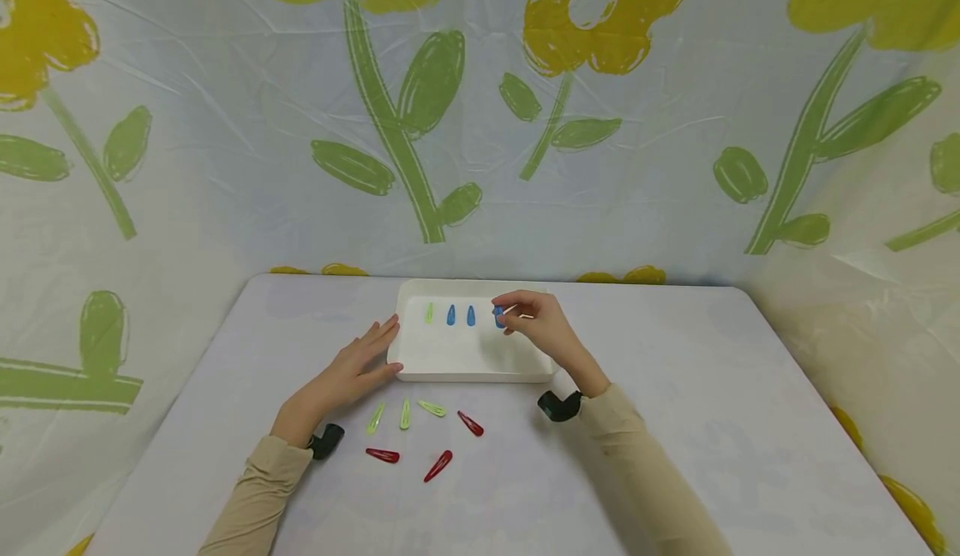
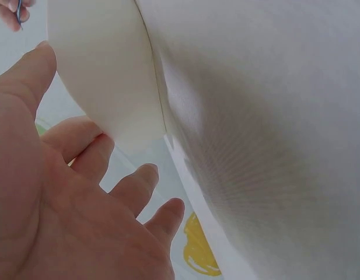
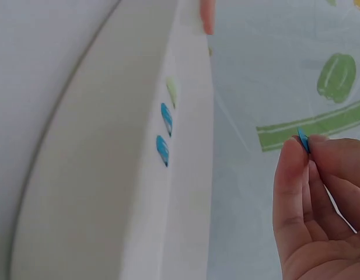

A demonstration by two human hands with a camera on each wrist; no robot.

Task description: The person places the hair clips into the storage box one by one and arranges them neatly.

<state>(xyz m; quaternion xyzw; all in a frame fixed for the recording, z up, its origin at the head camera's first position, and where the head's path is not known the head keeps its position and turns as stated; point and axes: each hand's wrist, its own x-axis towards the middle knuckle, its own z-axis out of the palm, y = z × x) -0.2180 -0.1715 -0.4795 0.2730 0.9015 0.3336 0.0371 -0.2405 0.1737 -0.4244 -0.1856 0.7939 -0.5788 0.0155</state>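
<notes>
My right hand [image 1: 542,323] pinches a blue hair clip [image 1: 498,316] between thumb and fingertips, above the right part of a white tray [image 1: 465,377]. In the right wrist view only the tip of that blue clip [image 3: 304,140] sticks out. My left hand [image 1: 352,371] rests against the tray's left side with its fingers spread, touching the wall. Inside the tray, one light green hair clip [image 1: 429,313] and two blue hair clips, a left one [image 1: 451,315] and a right one [image 1: 471,316], stand in a row near the back.
In front of the tray lie several loose clips on the white table [image 1: 637,473]: light green clips [image 1: 405,414] nearer the tray and red clips [image 1: 438,466] closer to me. A flower-printed curtain [image 1: 480,122] hangs behind the table.
</notes>
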